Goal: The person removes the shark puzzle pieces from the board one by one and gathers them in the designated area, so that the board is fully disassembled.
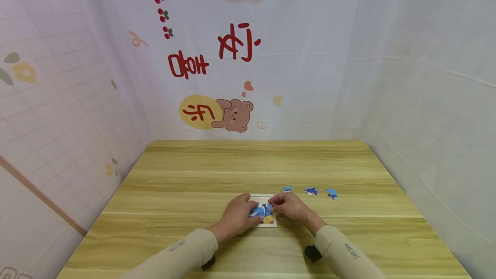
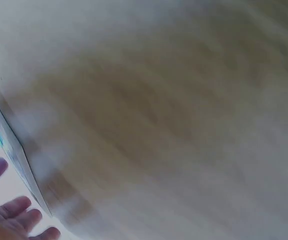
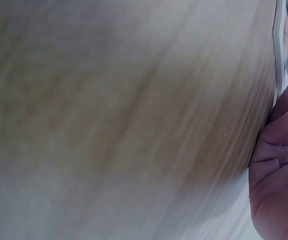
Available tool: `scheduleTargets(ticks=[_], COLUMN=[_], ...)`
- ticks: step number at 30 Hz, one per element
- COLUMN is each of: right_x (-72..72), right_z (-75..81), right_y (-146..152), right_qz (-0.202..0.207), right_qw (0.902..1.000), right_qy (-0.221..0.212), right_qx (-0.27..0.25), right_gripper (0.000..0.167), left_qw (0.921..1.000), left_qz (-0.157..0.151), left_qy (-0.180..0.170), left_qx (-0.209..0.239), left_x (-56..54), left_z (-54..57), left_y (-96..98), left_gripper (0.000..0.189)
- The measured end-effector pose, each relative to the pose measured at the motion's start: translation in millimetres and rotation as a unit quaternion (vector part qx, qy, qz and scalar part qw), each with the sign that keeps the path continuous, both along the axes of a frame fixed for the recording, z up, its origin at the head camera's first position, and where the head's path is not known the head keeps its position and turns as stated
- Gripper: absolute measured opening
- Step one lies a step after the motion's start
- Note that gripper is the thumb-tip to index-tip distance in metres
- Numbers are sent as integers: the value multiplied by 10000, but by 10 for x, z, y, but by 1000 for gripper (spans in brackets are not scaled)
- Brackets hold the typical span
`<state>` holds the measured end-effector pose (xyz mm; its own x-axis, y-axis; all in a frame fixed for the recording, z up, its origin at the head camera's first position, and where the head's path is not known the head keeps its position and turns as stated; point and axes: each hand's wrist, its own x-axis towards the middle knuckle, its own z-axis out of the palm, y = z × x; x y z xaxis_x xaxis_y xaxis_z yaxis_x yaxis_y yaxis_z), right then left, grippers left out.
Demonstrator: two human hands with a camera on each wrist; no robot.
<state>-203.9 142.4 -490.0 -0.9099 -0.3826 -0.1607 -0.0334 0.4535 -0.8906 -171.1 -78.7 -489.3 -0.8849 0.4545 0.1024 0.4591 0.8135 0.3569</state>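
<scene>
A small jigsaw puzzle in a white frame (image 1: 276,223) lies on the table, its picture (image 1: 257,212) blue with a patch of yellow. My left hand (image 1: 236,215) rests over the frame's left side, fingers spread and lightly bent; the left wrist view shows the fingers (image 2: 15,206) beside the frame's edge. My right hand (image 1: 291,206) is at the frame's right side, its thumb and fingertips pinching a blue puzzle piece (image 1: 269,206) over the picture, mostly hidden. In the right wrist view the thumb (image 3: 279,131) is bent close beside the frame.
Three loose blue puzzle pieces lie beyond my right hand: one near the frame (image 1: 287,189), one in the middle (image 1: 311,191) and one farther right (image 1: 331,193). The wooden table (image 1: 186,167) meets printed white cloth walls at its back and sides.
</scene>
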Motion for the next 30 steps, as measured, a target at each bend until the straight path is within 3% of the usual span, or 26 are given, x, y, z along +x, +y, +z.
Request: scheduleTargets(ticks=[7, 15, 23, 30], right_x=[10, 6, 17, 32], right_z=[9, 6, -54, -67], right_y=[8, 4, -44, -54], right_qz=[-44, -136, -70, -113], right_qw=[10000, 9996, 9993, 9991], right_qy=[-62, -162, 327, 398], right_qx=[-20, -208, -141, -119], right_gripper=[22, 29, 29, 26], left_qw=[9992, 9993, 9994, 9996], left_qz=[280, 234, 198, 189], left_qy=[138, 192, 196, 89], left_qx=[-265, -202, -181, -178], left_x=[11, 17, 37, 36], left_z=[-66, -66, -55, -40], left_y=[76, 83, 69, 64], left_gripper=[49, 49, 48, 48])
